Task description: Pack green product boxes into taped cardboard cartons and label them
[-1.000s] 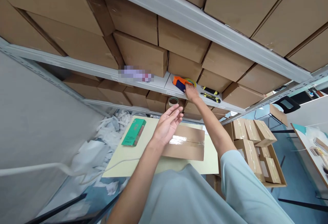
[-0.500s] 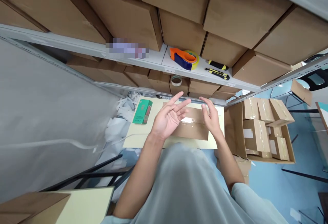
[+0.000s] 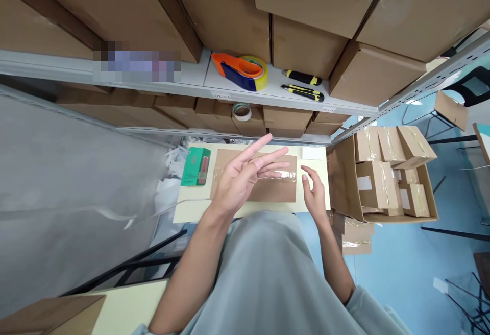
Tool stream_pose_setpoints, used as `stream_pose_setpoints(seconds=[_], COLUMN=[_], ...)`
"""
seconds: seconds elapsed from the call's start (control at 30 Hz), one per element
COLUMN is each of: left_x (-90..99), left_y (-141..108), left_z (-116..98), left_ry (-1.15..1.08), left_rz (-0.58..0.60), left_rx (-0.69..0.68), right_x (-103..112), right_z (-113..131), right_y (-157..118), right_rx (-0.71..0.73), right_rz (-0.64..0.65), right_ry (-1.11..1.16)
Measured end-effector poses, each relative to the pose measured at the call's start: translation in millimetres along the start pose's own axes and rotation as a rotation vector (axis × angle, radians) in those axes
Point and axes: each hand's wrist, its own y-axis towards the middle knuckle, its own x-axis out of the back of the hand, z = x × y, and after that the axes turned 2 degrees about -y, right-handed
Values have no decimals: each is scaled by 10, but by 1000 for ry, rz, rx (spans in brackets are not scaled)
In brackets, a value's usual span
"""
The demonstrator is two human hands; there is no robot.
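Observation:
A flat cardboard box (image 3: pixel 273 190) with clear tape along its middle lies on the pale yellow table (image 3: pixel 312 199). Above its left half I hold my left hand (image 3: pixel 243 174) raised, fingers stretched apart and nothing in it. My right hand (image 3: pixel 314 193) is just past the box's right end, half curled with thumb and fingers apart, also holding nothing. To the left of the cardboard box stands a small green box (image 3: pixel 194 166). A white paper label (image 3: pixel 312 153) rests at the table's back right corner.
On the shelf (image 3: pixel 191 74) above the table sit a tape dispenser (image 3: pixel 243 71), two utility knives (image 3: pixel 302 92) and large cartons. A tape roll (image 3: pixel 242 112) is on the lower level. At right, an open carton (image 3: pixel 346 182) holds several taped boxes. A grey wall (image 3: pixel 76 171) borders the left.
My left hand has turned so its palm faces inward more, and my right hand has drawn away from the box's right end. The view has shifted, bringing the white label into sight.

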Motion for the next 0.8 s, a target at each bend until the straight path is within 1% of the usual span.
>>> stream_pose_setpoints(seconds=[0.2, 0.43, 0.6, 0.8], left_x=[-123, -190, -157, -55], left_y=[6, -6, -41, -87], left_z=[74, 85, 60, 43], left_ry=[67, 117, 142, 128], left_rz=[-16, 14, 45, 15], left_rx=[5, -80, -100, -78], right_x=[31, 50, 46, 16], right_z=[-34, 38, 101, 179], right_y=[-8, 35, 66, 57], right_rx=[9, 11, 17, 29], right_rz=[37, 66, 88, 88], right_ry=[27, 27, 12, 16])
